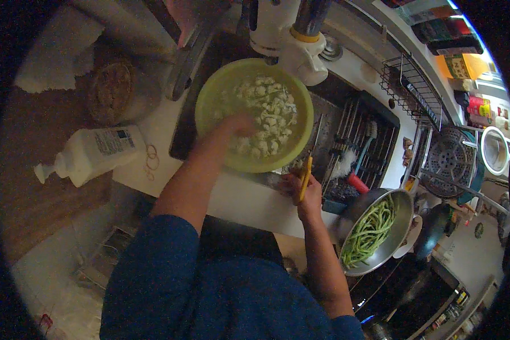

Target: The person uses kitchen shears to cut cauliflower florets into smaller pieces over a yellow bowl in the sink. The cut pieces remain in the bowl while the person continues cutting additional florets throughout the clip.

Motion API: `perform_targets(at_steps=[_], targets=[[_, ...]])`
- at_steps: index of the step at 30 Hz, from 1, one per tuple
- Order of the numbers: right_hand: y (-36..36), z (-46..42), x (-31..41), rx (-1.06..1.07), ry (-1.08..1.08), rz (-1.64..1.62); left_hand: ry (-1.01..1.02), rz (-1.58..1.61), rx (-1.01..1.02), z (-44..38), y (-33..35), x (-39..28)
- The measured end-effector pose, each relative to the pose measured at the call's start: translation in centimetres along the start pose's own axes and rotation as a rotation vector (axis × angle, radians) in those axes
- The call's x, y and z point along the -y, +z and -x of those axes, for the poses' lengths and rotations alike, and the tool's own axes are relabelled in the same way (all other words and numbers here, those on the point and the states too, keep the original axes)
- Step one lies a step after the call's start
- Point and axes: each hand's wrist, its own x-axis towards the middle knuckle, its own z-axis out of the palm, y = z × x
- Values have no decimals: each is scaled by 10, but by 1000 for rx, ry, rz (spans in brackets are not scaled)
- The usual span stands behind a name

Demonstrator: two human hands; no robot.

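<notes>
A yellow-green plastic basin (204,85) stands over the sink, with many small cauliflower florets (276,121) in what looks like water. My left hand (241,124) reaches into the basin at the florets. It is blurred, and whether its fingers hold a piece is hidden. Right of the basin, by the counter's front edge, my right hand (309,197) grips a yellow-handled knife (307,176). Its thin blade points away from me, beside the basin's rim. Above the basin's far right side hangs a white faucet (304,59).
At right, a metal pan (406,212) holds long green beans (372,233). A dish brush (367,140) and a red-handled scrubber (357,182) lie on a black rack (382,123). Leftward are a white pump bottle (102,148) on its side and rubber bands (152,157).
</notes>
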Motion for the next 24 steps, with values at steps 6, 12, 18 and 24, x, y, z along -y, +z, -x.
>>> perform_targets(at_steps=[6,12,18,24], targets=[[-2,4,9,-1,20,23,-446,206,-579,-31,-30,14],[-10,2,-10,20,-34,82,-105,173,-782,-32,-23,0],[-6,11,-8,49,-3,72,-159,907,-575,-46,-10,11],[-12,14,-4,64,-24,117,-11,1696,-123,-32,-15,33]])
